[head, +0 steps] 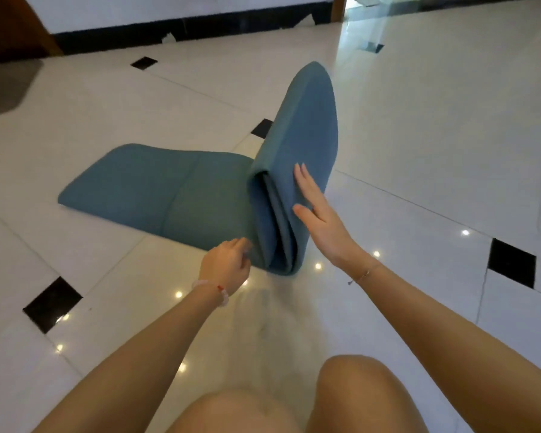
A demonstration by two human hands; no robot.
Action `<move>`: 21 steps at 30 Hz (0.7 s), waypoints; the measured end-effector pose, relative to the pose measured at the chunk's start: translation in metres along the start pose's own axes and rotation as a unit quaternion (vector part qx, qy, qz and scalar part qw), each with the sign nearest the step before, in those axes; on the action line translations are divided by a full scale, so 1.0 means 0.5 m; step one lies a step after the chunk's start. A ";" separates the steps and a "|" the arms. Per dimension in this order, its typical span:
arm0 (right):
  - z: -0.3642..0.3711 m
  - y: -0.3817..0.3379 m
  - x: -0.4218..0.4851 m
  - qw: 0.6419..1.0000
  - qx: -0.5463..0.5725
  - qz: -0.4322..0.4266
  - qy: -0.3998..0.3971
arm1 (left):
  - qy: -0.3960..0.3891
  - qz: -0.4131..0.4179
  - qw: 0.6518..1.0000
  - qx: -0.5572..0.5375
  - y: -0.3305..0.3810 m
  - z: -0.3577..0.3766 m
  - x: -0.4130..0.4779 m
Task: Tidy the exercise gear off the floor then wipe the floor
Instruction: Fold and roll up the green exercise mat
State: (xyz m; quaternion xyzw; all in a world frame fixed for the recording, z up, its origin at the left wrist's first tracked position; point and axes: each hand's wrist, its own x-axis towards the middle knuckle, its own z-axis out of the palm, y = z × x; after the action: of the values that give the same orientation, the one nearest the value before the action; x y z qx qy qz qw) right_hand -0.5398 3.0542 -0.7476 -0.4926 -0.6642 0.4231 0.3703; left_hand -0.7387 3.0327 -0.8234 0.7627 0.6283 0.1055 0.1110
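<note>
Two panels of the teal padded folding mat (pixel 156 189) lie flat. Right hand (pixel 319 220), fingers straight, braces the upright stack; left hand (pixel 227 267) pinches its edge. Tip it squarely along the crease.

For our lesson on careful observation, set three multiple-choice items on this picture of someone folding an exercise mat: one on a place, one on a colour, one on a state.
1. Where does the right hand lie?
A. On the wall
B. Flat against the upright folded part of the mat
C. On a knee

2. What colour is the mat?
A. Red
B. Teal
C. Yellow

3. What state is the mat in?
A. Rolled into a tube
B. Spread wholly flat
C. Partly folded, with one part flat on the floor

Answers:
1 B: straight fingers lie against the standing stack.
2 B: it is blue-green all over.
3 C: folded layers stand upright while one section lies flat on the tiles.
</note>
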 end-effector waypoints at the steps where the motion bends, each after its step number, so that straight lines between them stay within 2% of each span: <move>1: 0.032 0.003 0.021 0.999 -0.034 -0.002 -0.032 | 0.047 0.030 0.998 0.022 -0.027 -0.015 -0.005; 3: 0.091 0.017 0.066 0.992 -0.097 0.008 -0.086 | 0.119 0.073 0.987 0.082 -0.093 -0.033 -0.002; 6: 0.175 0.047 0.129 0.968 -0.206 0.022 -0.145 | 0.123 0.060 0.982 0.131 -0.192 -0.051 0.015; 8: 0.227 0.074 0.161 0.940 -0.294 0.027 -0.170 | 0.048 0.017 0.987 0.151 -0.262 -0.041 0.020; 11: 0.298 0.121 0.189 0.880 -0.420 0.036 -0.219 | -0.121 -0.070 0.978 0.154 -0.335 -0.023 0.026; 13: 0.338 0.145 0.198 0.851 -0.459 0.060 -0.248 | -0.146 -0.103 0.972 0.151 -0.361 -0.011 0.039; 16: 0.373 0.171 0.210 0.834 -0.477 0.092 -0.263 | -0.067 -0.071 0.986 0.139 -0.378 -0.001 0.048; 19: 0.376 0.188 0.216 0.802 -0.519 0.072 -0.286 | 0.018 -0.043 0.988 0.146 -0.398 0.000 0.048; 20: 0.371 0.190 0.216 0.800 -0.522 0.056 -0.290 | 0.031 -0.033 0.989 0.143 -0.404 0.002 0.048; 21: 0.363 0.189 0.215 0.816 -0.500 0.042 -0.287 | 0.031 -0.021 0.989 0.140 -0.409 0.004 0.049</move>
State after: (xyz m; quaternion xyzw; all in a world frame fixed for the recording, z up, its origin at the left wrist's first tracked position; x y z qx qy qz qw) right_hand -0.6984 3.1373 -0.8940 -0.4934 -0.8393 0.1701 -0.1525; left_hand -0.9249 3.0948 -0.8864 0.7535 0.6562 0.0377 -0.0139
